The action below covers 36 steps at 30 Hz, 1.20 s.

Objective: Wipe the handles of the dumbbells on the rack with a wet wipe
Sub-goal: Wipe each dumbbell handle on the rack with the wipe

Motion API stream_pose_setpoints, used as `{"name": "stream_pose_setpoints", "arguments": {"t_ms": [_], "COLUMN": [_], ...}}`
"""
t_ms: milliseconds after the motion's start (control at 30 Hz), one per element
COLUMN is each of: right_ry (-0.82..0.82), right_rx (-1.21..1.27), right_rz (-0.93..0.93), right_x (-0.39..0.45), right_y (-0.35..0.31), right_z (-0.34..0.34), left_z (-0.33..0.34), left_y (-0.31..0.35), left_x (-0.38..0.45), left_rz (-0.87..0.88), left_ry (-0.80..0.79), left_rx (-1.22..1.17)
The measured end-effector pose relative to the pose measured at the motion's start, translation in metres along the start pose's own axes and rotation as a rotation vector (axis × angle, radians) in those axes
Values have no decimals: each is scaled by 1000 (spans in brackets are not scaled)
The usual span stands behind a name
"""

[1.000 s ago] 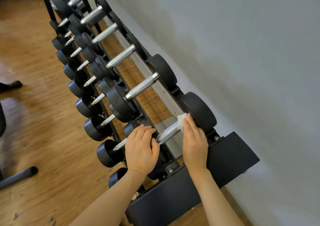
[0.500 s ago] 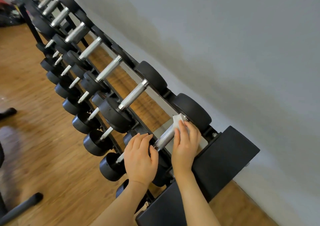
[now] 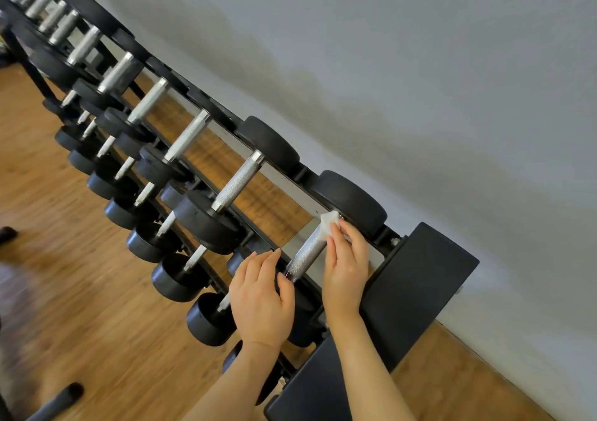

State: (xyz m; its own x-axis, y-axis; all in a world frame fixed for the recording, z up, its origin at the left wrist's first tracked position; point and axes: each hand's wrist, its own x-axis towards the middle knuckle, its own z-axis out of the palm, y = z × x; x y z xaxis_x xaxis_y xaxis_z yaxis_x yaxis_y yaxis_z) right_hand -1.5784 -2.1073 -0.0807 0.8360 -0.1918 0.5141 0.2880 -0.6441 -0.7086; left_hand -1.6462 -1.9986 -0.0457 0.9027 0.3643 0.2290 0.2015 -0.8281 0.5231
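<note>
A long black rack [image 3: 416,278] holds two tiers of black dumbbells with knurled silver handles. On the nearest top-tier dumbbell, my right hand [image 3: 345,265] presses a folded white wet wipe [image 3: 329,225] against the far end of its handle [image 3: 305,254], close to the rear weight head [image 3: 352,200]. My left hand [image 3: 260,294] rests over the near weight head of the same dumbbell, fingers curved on it and hiding most of it. The neighbouring dumbbell's handle [image 3: 237,183] lies bare to the left.
A grey wall [image 3: 420,65] runs right behind the rack. Smaller dumbbells [image 3: 174,278] fill the lower tier toward me. Wooden floor [image 3: 80,323] spreads left of the rack, with a dark bar-shaped object [image 3: 58,399] at the bottom left and a dark shape at the left edge.
My view has swung left and up along the rack. My right hand with the wipe stays at the far end of the handle; my left hand keeps its place on the near head.
</note>
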Motion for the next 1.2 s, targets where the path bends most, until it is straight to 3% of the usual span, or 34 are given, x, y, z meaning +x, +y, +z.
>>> {"name": "stream_pose_setpoints", "arguments": {"t_ms": [500, 867, 1200], "right_ry": [3, 24, 87], "right_rx": [29, 157, 232], "right_rz": [-20, 109, 262], "right_x": [9, -3, -11], "right_y": [11, 0, -13], "right_z": [-6, -8, 2], "left_z": [1, -4, -4], "left_y": [0, -11, -16], "left_x": [1, -23, -25], "left_rz": [0, -48, -12], "left_ry": [-4, -115, -112], "left_rx": [-9, 4, 62]}}
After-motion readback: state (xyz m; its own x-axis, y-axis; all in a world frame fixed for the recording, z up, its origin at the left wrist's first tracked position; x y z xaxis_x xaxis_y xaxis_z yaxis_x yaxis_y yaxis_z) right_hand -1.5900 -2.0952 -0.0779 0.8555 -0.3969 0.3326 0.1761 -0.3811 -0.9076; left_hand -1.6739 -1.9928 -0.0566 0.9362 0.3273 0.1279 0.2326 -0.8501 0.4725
